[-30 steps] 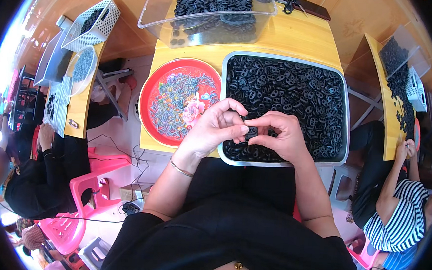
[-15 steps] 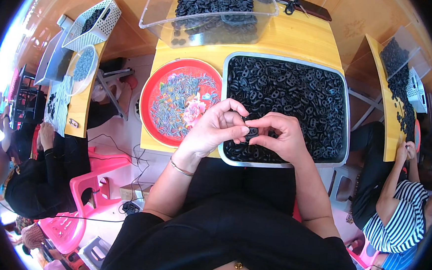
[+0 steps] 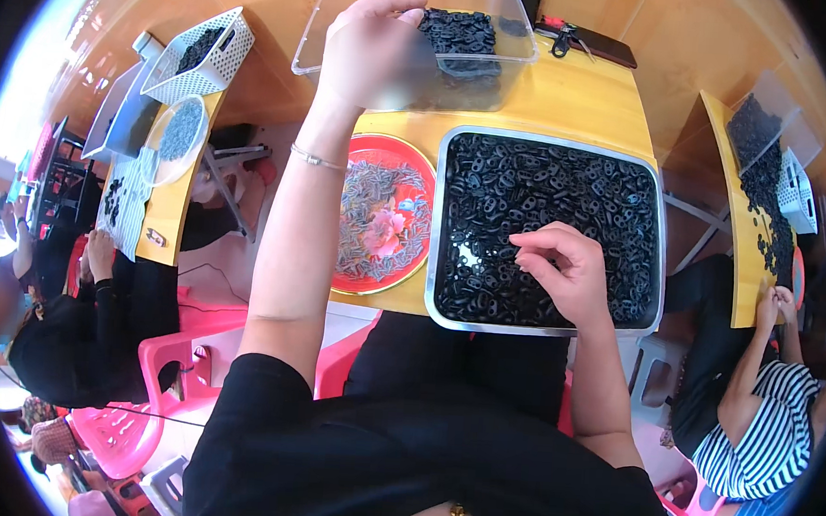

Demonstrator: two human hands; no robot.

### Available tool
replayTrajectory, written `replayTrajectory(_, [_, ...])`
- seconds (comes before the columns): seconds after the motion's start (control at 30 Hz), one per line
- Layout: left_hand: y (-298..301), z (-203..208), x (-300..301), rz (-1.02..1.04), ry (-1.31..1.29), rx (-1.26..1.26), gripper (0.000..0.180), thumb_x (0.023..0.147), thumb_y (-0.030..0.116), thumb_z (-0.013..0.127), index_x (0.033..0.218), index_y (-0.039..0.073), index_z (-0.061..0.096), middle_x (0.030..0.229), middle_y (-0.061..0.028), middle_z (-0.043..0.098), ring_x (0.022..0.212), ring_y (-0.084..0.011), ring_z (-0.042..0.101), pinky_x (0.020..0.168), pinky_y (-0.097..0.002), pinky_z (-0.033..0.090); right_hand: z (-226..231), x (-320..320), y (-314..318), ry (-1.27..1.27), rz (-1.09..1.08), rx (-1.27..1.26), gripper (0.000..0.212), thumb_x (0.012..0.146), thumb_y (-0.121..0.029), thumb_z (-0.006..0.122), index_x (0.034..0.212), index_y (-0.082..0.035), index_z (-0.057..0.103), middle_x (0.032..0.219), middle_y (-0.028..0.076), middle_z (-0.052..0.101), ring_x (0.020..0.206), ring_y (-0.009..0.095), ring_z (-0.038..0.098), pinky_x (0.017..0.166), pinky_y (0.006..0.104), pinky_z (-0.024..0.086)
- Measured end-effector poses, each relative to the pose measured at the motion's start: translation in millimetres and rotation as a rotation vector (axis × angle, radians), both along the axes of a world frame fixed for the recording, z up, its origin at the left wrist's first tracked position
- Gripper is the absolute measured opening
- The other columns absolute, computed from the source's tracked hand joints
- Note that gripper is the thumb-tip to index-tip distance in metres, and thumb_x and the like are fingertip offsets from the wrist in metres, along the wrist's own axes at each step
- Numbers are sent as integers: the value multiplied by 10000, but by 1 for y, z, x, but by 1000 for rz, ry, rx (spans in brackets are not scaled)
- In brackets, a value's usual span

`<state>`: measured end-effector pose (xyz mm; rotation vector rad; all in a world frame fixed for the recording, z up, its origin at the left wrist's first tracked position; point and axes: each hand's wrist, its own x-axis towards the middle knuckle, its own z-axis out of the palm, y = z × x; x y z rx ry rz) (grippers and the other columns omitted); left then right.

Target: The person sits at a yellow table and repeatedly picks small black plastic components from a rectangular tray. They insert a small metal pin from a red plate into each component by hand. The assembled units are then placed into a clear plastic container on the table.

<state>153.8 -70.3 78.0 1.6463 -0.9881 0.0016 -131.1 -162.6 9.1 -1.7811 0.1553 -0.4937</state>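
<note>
My left hand (image 3: 369, 52) is stretched out over the clear plastic bin (image 3: 513, 84), which holds a heap of black pieces (image 3: 460, 34). Its fingers point right, but blur and the angle hide whether they hold anything. Above the metal tray (image 3: 550, 331) of black two-holed plastic pieces (image 3: 559, 191) hovers my right hand (image 3: 568, 268). Its thumb and forefinger tips are brought close together; anything between them is too small to make out. Partly behind my left forearm sits a round red tray (image 3: 364, 285) of small grey metal bits, with a flower pattern showing.
On the yellow table's far right lie a dark flat case (image 3: 601, 47) and a small black-handled tool (image 3: 561, 42). Co-workers sit at side tables, left (image 3: 165, 214) and right (image 3: 746, 302), with baskets and black pieces. A pink chair (image 3: 165, 366) stands at left.
My hands, earlier together on a black piece over the metal tray, are apart. The left has reached forward to the clear bin; the right stays above the metal tray, where a bright gap shows.
</note>
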Motion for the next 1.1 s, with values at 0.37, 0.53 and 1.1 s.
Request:
replayTrajectory(0.37, [70, -89, -39, 4, -310, 416, 100, 770, 27, 598, 859, -6, 630, 803, -132, 638, 766, -249, 619, 700, -320, 485, -3, 2, 4, 18, 0, 56, 159, 759, -2, 649, 914, -30, 669, 791, 63, 627, 670, 100, 577, 609, 213, 462])
replayTrajectory(0.53, [72, -110, -39, -3, -428, 530, 116, 712, 25, 611, 827, 15, 628, 802, -137, 607, 801, -312, 581, 738, -389, 465, -2, 1, 4, 42, 3, 31, 158, 758, -6, 651, 914, -32, 669, 791, 60, 628, 662, 97, 577, 607, 215, 463])
replayTrajectory(1.1, [77, -112, -60, 2, -465, 630, 144, 641, 19, 622, 783, 32, 606, 780, -140, 549, 817, -320, 550, 748, -412, 448, -2, 1, 4, 44, 9, 37, 156, 757, -3, 651, 910, -29, 669, 799, 66, 631, 685, 109, 594, 620, 221, 475])
